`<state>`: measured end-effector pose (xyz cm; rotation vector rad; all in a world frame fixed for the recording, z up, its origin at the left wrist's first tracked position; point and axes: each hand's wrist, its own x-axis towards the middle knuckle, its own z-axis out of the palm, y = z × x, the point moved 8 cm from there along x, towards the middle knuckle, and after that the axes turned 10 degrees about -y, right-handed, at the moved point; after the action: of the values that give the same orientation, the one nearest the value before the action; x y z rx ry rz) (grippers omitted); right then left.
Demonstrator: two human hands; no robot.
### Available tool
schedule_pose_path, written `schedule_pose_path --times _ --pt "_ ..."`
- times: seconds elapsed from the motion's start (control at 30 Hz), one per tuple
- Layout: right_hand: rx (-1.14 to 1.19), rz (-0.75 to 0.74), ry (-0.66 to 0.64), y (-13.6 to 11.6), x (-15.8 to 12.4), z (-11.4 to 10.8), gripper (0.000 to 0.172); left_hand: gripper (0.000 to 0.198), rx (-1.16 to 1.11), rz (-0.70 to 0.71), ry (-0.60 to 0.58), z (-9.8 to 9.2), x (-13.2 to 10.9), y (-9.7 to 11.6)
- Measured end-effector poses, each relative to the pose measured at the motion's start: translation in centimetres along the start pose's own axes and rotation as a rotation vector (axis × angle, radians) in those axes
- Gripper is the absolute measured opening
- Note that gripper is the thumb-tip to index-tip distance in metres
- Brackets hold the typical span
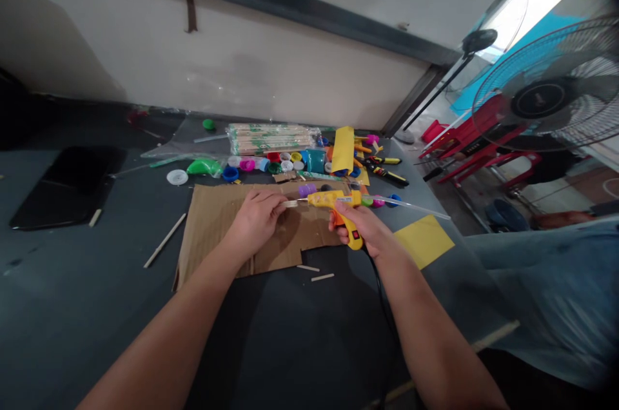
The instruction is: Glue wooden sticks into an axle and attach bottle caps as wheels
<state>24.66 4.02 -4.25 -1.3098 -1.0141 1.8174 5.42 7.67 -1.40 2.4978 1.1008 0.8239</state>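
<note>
My right hand (358, 223) is wrapped round a yellow hot glue gun (324, 199), with fingers near its orange trigger. A long clear glue stick (411, 204) juts out of the gun's back end. The nozzle points left and meets, or nearly meets, the ends of some short pale wooden sticks (291, 204). My left hand (258, 213) pinches those sticks, and its fingers hide most of them. Both hands are over a piece of brown cardboard (207, 216) on the dark table.
Bottle caps (274, 157) in many colours and a bagged bundle of wooden sticks (273, 138) lie behind the cardboard. Pliers (387, 171) and yellow paper (425, 241) are at right. A black phone (68, 185) lies left. A person sits beside the table; a fan (539, 97) stands beyond.
</note>
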Motion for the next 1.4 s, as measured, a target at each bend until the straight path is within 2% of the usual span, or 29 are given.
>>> schedule_pose_path --times 0.3,0.6,0.9,1.07,1.17,1.27,1.4 --pt "0.002 0.005 0.013 0.0 0.2 0.5 0.039 0.019 0.005 0.006 -0.001 0.0 0.0 -0.1" --pt "0.008 -0.007 -0.006 -0.1 0.0 0.1 0.039 0.018 0.012 0.028 0.023 0.0 -0.1 0.0" --pt "0.021 -0.005 -0.078 -0.4 -0.4 1.0 0.039 0.019 0.001 0.005 0.005 0.1 0.0 -0.2" --pt "0.239 -0.075 -0.228 -1.5 -1.3 1.9 0.027 0.019 -0.023 0.021 0.001 0.0 -0.1 -0.1" --pt "0.341 -0.106 -0.273 -2.5 -1.8 2.2 0.022 0.02 -0.018 0.027 -0.002 0.1 0.0 -0.1" --pt "0.335 -0.141 -0.252 -4.0 -2.8 2.3 0.022 0.022 0.002 0.01 -0.001 0.1 0.1 -0.2" --pt "0.188 -0.208 -0.138 -5.9 -4.9 2.1 0.024 0.022 0.008 0.002 0.001 0.0 0.1 -0.2"
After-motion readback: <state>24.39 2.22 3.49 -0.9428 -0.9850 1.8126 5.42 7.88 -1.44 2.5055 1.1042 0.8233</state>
